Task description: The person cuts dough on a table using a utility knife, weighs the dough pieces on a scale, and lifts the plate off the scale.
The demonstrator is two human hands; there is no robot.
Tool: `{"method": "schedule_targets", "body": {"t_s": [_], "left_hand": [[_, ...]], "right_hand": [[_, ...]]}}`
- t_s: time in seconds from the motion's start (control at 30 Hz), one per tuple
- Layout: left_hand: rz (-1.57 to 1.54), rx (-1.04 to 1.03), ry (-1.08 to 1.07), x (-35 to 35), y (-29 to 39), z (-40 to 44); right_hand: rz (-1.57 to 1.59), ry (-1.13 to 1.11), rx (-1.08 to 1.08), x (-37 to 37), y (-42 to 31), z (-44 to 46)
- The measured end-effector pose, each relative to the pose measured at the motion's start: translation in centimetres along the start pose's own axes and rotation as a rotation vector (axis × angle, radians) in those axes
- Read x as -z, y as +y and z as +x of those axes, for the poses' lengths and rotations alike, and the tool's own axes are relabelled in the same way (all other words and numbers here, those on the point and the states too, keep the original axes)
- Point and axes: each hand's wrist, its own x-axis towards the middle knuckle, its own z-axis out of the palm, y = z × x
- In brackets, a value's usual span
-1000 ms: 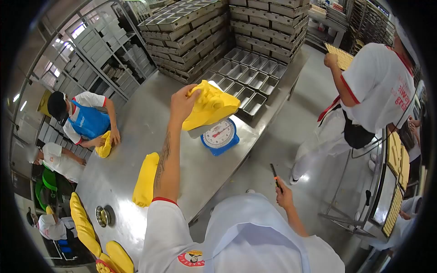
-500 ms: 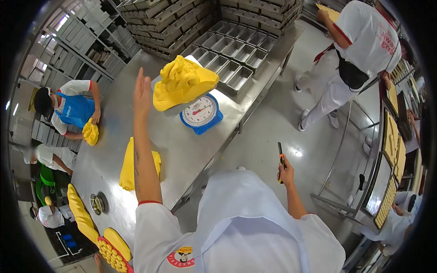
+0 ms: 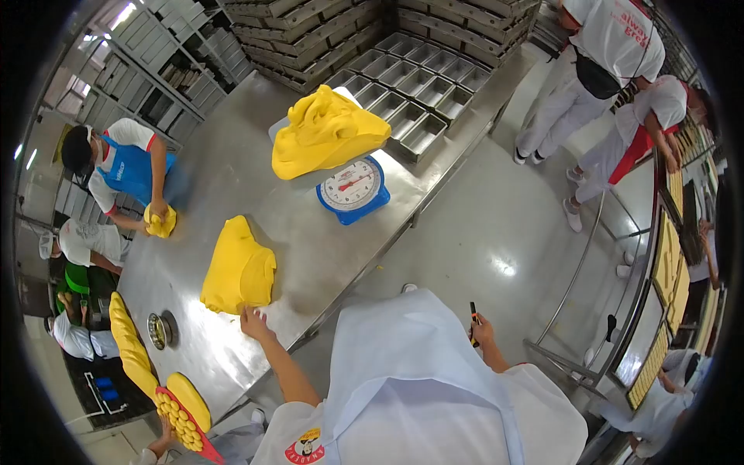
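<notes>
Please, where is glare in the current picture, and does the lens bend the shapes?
Head view: white glare on the steel table near the metal bowl, and a bright spot on the floor; strong fisheye bending, black corners.

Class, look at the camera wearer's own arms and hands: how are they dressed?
Both the left hand and right hand are ungloved. The sleeves are short and white; the left bears a round, red-rimmed badge.
</notes>
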Motion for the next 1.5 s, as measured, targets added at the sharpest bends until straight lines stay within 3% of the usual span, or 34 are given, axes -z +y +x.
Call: {"method": "schedule_targets", "body": {"t_s": [0.13,0.23,0.33,0.4,0.47,0.5,0.57,0.63,0.7,0.77,0.8,0.83,0.9,0.97,1.0,1.07,1.2,1.3,1.37,1.5], "left_hand": [[0.103,0.130,0.079,4.5,-4.3,3.7],[-0.355,0.314,-0.099,2.8,-3.9,7.7],[-0.520,0.411,-0.338,-0.4,-1.9,10.4],[-0.653,0.194,-0.171,2.6,-2.8,9.6],[-0.495,0.141,-0.080,0.4,-1.8,9.6],[-0.216,0.194,0.176,0.0,2.2,7.2],[0.018,0.112,0.141,1.3,3.5,5.7],[0.110,-0.298,-0.016,4.6,-1.0,6.3],[0.183,-0.324,-0.094,5.7,-1.9,5.6],[0.198,0.043,-0.066,6.1,2.3,2.1],[0.179,0.054,-0.052,6.5,3.3,1.3],[0.165,0.064,-0.038,7.0,4.0,0.5],[0.118,0.068,-0.036,8.1,2.8,0.2],[0.053,0.049,-0.064,8.8,0.9,0.8],[0.137,0.024,-0.085,9.2,0.7,0.8],[0.296,-0.019,-0.119,9.9,0.2,0.0],[-0.132,0.113,-0.051,10.8,-0.4,-0.8],[-0.279,0.226,-0.043,11.5,-0.8,-2.5],[-0.327,0.260,-0.042,10.9,-0.8,-2.1],[-0.167,0.193,0.106,11.8,1.5,-3.9]], "right_hand": [[-0.055,-0.035,0.289,0.2,-4.9,4.4],[-0.133,-0.065,0.332,1.5,-11.3,5.3],[-0.180,-0.105,0.288,2.3,-17.6,4.9],[-0.312,-0.120,0.541,1.6,-21.6,3.2],[-0.371,-0.184,0.691,0.2,-26.7,0.6],[-0.380,-0.191,0.741,-0.5,-28.2,-0.8],[-0.445,-0.253,0.748,-2.7,-32.8,-3.4],[-0.514,-0.487,0.832,-6.6,-41.9,-8.6],[-0.508,-0.664,0.957,-13.0,-51.2,-13.2],[-0.486,-0.738,1.250,-20.8,-59.2,-19.1],[-0.465,-0.768,1.395,-24.7,-63.2,-22.0],[-0.658,-0.804,1.431,-29.4,-65.1,-23.5],[-0.740,-0.919,1.699,-39.0,-65.1,-25.3],[-1.165,-0.860,1.746,-44.7,-62.6,-25.7],[-1.129,-0.881,1.722,-45.0,-61.5,-24.9],[-1.070,-0.928,1.676,-42.2,-59.3,-23.1],[-1.527,-0.934,1.530,-32.3,-60.2,-18.2],[-1.184,-0.883,1.738,-33.8,-62.2,-23.3],[-1.053,-0.973,1.730,-39.7,-61.9,-26.5],[-1.220,-0.986,1.742,-42.0,-56.6,-20.7]]}}
